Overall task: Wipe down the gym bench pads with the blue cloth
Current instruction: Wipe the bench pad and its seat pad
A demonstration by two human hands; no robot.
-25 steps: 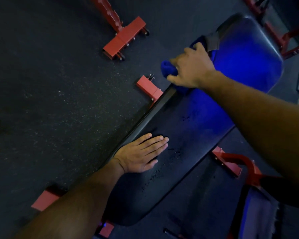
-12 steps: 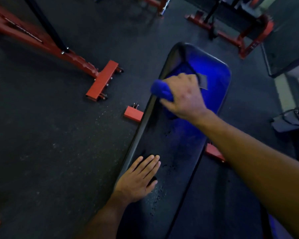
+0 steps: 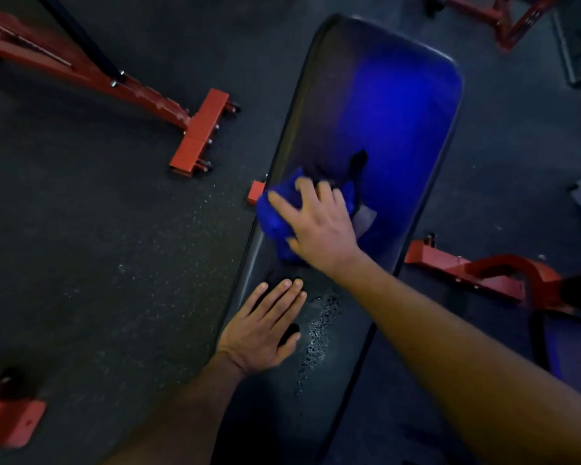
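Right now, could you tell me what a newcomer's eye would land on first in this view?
First, the bright blue cloth bunched under the right hand at the left edge of the black bench pad, which shows a blue sheen at its far end. Nearer, the left hand lies flat on the pad beside a trail of droplets. Red frames stand on the dark floor.

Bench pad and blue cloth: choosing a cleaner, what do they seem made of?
Bench pad: likely vinyl or similar smooth upholstery; it has a blue sheen, and droplets bead on it. Blue cloth: soft fabric, maybe microfibre; it bunches under the right hand.
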